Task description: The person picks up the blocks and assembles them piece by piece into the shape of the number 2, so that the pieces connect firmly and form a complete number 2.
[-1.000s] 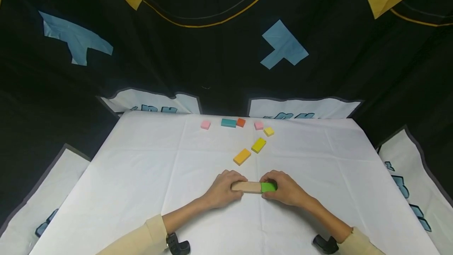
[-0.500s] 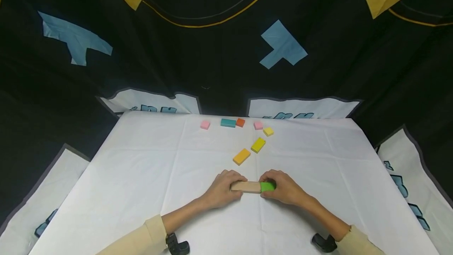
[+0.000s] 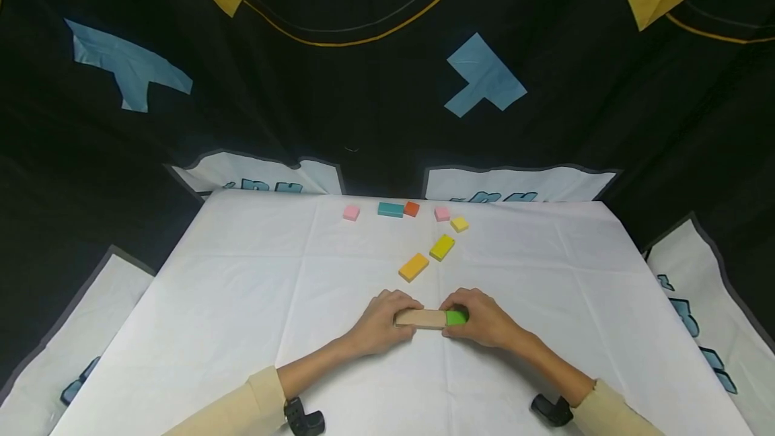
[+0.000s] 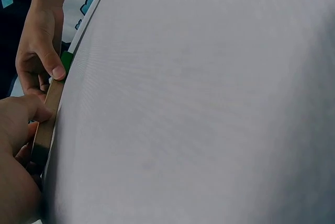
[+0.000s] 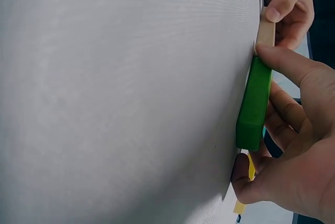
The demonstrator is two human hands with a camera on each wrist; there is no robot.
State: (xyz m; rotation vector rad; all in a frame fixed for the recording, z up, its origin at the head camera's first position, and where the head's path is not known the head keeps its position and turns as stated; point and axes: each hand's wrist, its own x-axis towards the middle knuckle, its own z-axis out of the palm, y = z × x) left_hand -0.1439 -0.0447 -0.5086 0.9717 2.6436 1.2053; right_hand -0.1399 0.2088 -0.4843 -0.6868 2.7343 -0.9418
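A plain wooden block [image 3: 428, 318] lies lengthwise on the white-covered table, its right end meeting a green block [image 3: 455, 317]. My left hand [image 3: 378, 327] grips the wooden block's left part between thumb and fingers. From the other side, my right hand [image 3: 486, 320] pinches around the seam, with the green block inside its curled fingers. In the right wrist view the right thumb touches the blocks at that seam, and the far fingertips are partly hidden behind the green block [image 5: 254, 103]. The left wrist view shows both thumbs along the wooden block [image 4: 51, 98].
Beyond the hands lie an orange block [image 3: 414, 267], a yellow block [image 3: 442, 247] and a small pale yellow block [image 3: 459, 224]. Near the far edge are two pink blocks [image 3: 351, 212], a teal block [image 3: 390, 210] and a red-orange block [image 3: 412, 209]. A dark curtain hangs behind.
My right hand has shifted slightly left, so its fingertips now reach over the seam onto the wooden block's end. The left hand and the other blocks stay where they were.
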